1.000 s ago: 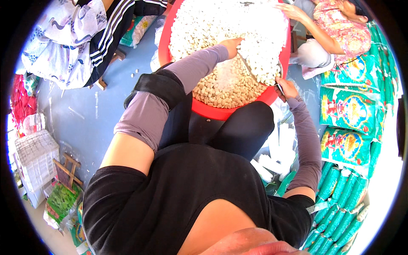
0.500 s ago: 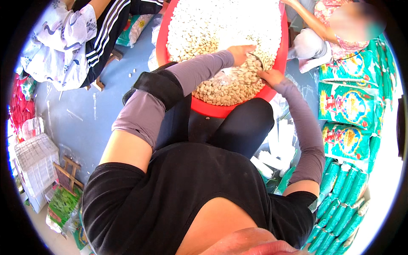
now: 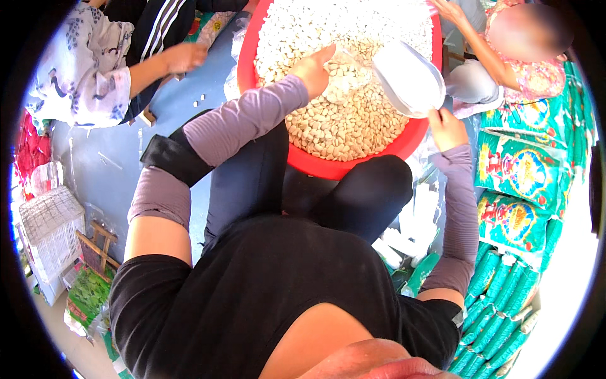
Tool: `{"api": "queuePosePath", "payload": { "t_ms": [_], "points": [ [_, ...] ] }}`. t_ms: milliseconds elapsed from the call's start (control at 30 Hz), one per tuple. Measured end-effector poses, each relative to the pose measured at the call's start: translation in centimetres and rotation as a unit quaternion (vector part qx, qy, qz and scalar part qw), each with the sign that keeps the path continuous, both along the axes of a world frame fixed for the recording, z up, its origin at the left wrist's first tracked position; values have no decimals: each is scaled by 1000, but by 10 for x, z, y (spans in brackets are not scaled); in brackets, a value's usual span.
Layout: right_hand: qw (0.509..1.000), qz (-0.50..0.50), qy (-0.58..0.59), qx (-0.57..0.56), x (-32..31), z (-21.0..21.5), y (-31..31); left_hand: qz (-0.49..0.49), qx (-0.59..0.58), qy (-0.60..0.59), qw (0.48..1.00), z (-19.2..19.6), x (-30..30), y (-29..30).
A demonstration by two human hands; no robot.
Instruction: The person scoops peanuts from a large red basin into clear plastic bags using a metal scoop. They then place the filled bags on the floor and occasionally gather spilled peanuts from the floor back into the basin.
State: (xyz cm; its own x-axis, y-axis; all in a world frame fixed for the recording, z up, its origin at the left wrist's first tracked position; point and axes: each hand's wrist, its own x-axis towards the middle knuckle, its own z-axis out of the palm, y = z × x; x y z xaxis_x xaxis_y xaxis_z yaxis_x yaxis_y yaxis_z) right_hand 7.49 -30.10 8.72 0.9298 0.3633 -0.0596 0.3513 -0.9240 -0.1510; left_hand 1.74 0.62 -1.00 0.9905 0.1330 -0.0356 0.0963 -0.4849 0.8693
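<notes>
A wide red tub (image 3: 421,140) in front of my knees is heaped with pale flat seeds (image 3: 347,136) that look like pumpkin seeds. Over the heap, my left hand (image 3: 312,72) pinches the edge of a clear plastic bag (image 3: 348,74) with seeds in it. The bag rests on the pile. At the tub's right rim, my right hand (image 3: 448,131) grips the handle end of a shiny metal scoop (image 3: 407,79). The scoop is raised above the seeds, its bowl pointing to the upper left and apart from the bag. No seeds can be made out in it.
Green printed bags (image 3: 522,165) are stacked at the right, with green rolled packs (image 3: 499,316) below. One co-worker's hand (image 3: 184,58) is at upper left; another's hand (image 3: 449,11) is by the tub's far right. A white basket (image 3: 53,234) stands at the left.
The scoop has come out of the seeds, up and to the right with my right hand. My left hand has moved left with the bag. A co-worker's hand has come into sight at upper left.
</notes>
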Motion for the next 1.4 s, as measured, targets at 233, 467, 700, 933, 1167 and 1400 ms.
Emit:
{"api": "queuePosePath", "payload": {
  "t_ms": [233,467,700,933,1167,1400],
  "points": [
    [934,-154,293,135,92,-222,-46,-50,93,-84,991,0,-10,4],
    [831,-118,267,473,133,-364,8,-91,99,-76,988,0,3,-8],
    [781,-289,370,413,78,-185,7,-78,27,-63,995,-1,4,4],
    [843,-225,320,369,63,-98,-45,-50,-45,-11,998,6,7,1],
    [861,-94,453,213,60,-26,-21,-44,-85,48,994,18,9,-1],
    [966,83,244,10,44,-29,94,-60,-115,16,991,-1,15,-3]
  ]
}}
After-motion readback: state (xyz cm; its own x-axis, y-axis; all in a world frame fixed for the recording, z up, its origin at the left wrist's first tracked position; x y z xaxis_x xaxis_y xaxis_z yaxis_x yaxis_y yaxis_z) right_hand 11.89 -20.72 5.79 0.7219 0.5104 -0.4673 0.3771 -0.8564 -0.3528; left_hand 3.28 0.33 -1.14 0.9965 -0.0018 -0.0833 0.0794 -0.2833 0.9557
